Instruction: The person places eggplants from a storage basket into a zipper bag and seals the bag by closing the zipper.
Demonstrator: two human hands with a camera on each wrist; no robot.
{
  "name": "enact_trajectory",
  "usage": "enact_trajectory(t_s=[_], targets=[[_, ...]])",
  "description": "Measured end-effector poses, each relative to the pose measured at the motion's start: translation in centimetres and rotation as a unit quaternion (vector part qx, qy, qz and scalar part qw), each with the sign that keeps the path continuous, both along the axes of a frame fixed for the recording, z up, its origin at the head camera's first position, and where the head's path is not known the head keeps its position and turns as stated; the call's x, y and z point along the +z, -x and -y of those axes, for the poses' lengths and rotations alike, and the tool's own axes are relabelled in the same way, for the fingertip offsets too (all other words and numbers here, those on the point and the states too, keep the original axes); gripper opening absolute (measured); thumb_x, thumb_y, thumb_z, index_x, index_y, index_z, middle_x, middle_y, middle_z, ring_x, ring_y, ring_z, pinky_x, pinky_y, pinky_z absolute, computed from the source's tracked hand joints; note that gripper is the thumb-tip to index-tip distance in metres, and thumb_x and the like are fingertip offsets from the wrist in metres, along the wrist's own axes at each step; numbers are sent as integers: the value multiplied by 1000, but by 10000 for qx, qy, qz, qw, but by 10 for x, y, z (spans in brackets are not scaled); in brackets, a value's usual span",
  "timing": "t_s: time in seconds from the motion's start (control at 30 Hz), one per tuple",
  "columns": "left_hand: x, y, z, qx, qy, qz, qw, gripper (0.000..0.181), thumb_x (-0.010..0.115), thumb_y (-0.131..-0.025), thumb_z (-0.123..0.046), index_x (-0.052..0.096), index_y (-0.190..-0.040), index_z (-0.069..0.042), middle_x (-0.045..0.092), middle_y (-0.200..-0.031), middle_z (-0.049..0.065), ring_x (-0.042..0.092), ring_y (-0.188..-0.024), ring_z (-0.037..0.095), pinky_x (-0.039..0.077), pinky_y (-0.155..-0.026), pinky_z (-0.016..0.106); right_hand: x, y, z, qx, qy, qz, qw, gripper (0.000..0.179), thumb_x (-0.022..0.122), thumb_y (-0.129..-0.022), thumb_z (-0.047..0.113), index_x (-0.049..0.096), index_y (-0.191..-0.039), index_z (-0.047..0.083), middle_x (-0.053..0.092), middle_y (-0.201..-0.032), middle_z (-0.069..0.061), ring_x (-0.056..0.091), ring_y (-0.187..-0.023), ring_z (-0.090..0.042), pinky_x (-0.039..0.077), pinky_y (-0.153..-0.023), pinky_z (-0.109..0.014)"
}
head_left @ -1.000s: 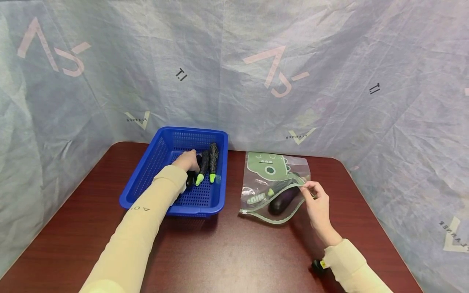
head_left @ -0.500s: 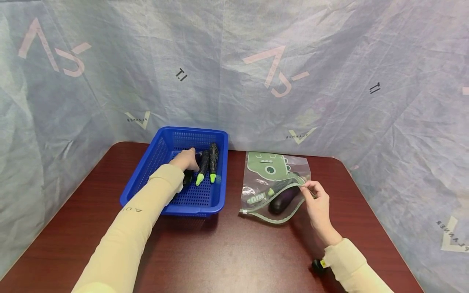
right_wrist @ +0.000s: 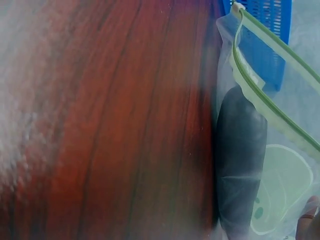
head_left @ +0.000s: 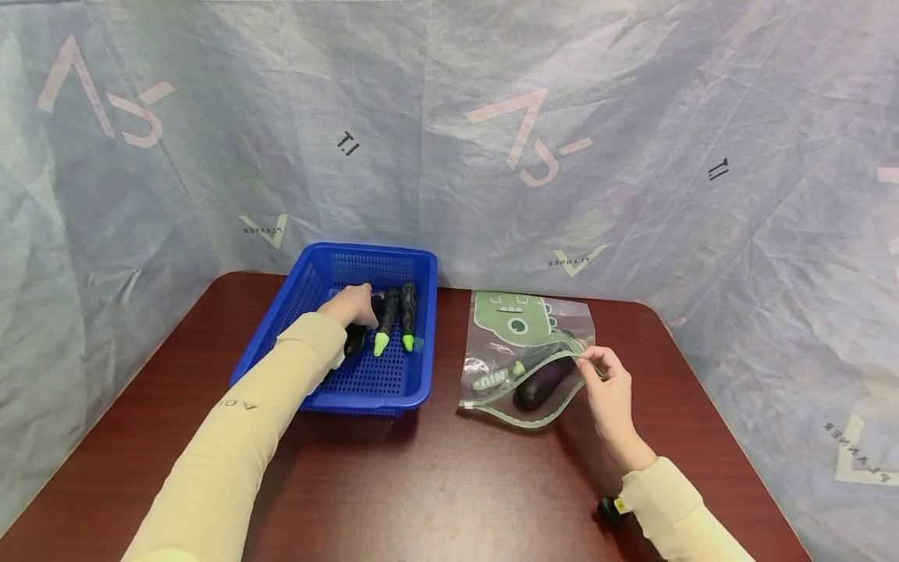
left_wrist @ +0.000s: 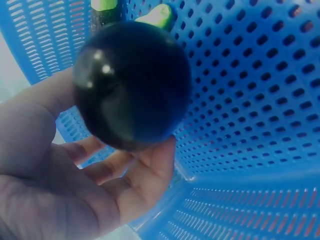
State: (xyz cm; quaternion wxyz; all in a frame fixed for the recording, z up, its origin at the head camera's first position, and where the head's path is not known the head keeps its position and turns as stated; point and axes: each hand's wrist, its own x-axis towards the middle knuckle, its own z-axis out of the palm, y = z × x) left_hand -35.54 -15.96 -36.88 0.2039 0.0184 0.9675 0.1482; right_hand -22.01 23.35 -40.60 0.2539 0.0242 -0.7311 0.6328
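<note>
Inside the blue plastic basket [head_left: 430,367], my left hand [head_left: 351,304] grips a glossy dark eggplant [head_left: 354,342]. In the left wrist view the eggplant's round end [left_wrist: 135,87] faces the camera, thumb on one side and fingers curled beneath. Beside that hand lie two dark, rough cucumbers [head_left: 389,320] with bright green ends. My right hand [head_left: 609,394] pinches the rim of a clear zip bag [head_left: 492,351] with green cartoon print, keeping its mouth apart. In the bag are a purple eggplant [head_left: 541,386] and a green-ended vegetable [head_left: 520,367], partly hidden by the print.
Everything stands on a dark red wooden table [head_left: 449,484]. A printed grey-blue cloth [head_left: 449,156] hangs behind and at both sides. Near the right cuff is a small black object with a yellow tag [head_left: 612,511].
My left hand has shifted slightly left in the basket with the eggplant, away from the cucumbers, which have moved a little. The right hand and the bag stay nearly still.
</note>
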Motion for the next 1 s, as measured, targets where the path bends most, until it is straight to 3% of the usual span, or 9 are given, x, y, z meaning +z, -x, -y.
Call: enact_trajectory(t_s=[0.17, 0.43, 0.6, 0.8, 1.0], targets=[[7, -5, 1, -69, 15, 40, 10000, 84, 62, -86, -21, 12, -149, 1, 28, -147, 29, 46, -118, 41, 44, -81, 44, 0, 0, 0, -13, -20, -13, 10000, 5, 59, -84, -6, 61, -86, -1, 58, -80, 0, 54, -79, -5, 42, -69, -17], [17, -12, 2, -168, 66, -20, 9998, 84, 63, -85, -23, 13, -149, 2, 27, -147, 29, 44, -121, 42, 43, -83, 45, -1, -1, 0, -23, 11, -38, 10000, 8, 59, -84, -5, 62, -85, 2, 58, -79, 0, 54, -78, -4, 42, -69, -16], [21, -13, 3, -182, 151, -70, 9997, 85, 64, -84, -22, 13, -148, 3, 28, -147, 29, 37, -127, 46, 41, -94, 50, 0, -2, 0, -25, 14, -14, 10000, 4, 58, -84, -8, 60, -87, -6, 58, -79, 1, 55, -78, -5, 43, -70, -16], [31, -19, 2, -344, 155, -173, 9991, 83, 64, -83, -20, 17, -147, 5, 31, -145, 30, 46, -118, 41, 44, -86, 47, 0, -3, 0, -57, 28, 36, 10000, 6, 57, -84, -9, 59, -89, -8, 59, -79, 3, 55, -79, -5, 43, -70, -17], [43, -25, 0, -484, 151, -342, 9981, 83, 65, -83, -20, 18, -147, 5, 32, -145, 29, 48, -117, 42, 45, -87, 48, 1, -2, 0, -23, -3, 32, 10000, 8, 57, -84, -8, 56, -91, -12, 59, -79, 5, 55, -79, -5, 43, -70, -16]])
